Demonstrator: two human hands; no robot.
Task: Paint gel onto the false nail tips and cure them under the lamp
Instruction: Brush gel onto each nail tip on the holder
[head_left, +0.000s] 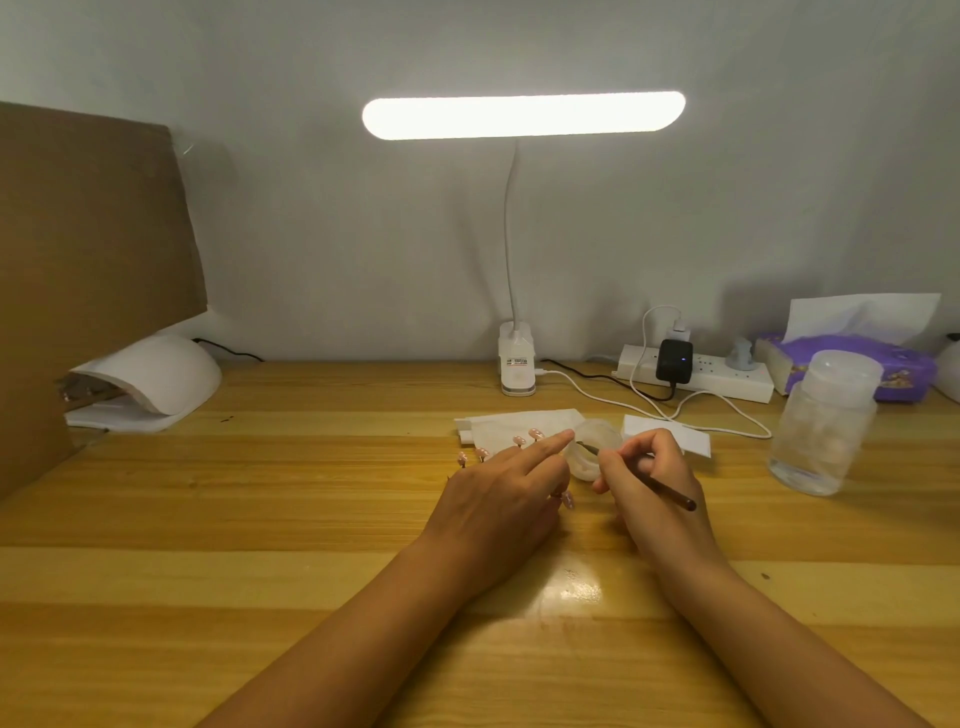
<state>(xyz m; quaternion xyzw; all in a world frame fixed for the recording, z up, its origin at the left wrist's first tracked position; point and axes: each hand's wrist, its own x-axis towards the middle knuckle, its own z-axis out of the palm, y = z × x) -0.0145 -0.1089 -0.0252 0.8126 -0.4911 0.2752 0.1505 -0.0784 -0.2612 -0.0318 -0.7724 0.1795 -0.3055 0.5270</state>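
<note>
Pink nail tips (535, 433), brown brush (670, 493), seemingly purple tissue pack (904, 374)

Desk lamp (523, 115) blown out; glare patch on table (156, 519); wide-angle bowing.

On the table (260, 519) our hands meet at centre: left hand (498, 499) over the nail tips (535, 434), right hand (649, 483) beside it with a brush (670, 493). Between them sits a small dish (597, 447). The curing lamp (156, 374) lies far left, a jar (826, 426) right, the desk lamp (517, 364) behind.
</note>
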